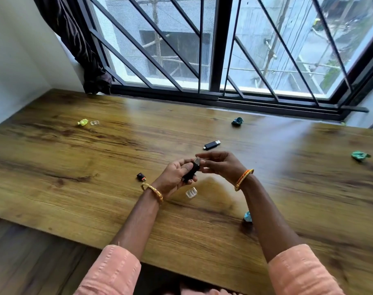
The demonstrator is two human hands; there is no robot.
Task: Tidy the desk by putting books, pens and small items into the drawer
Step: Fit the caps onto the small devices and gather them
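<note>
USB stick [190, 171] sits above the desk's [75, 188] middle, gripped by the left hand [175, 175] while right hand [221, 165] fingers pinch a clear cap [197, 160] onto its tip. Misaligned, the cap could pop loose and skitter off, as another cap [191, 192] lies just beside.
</note>
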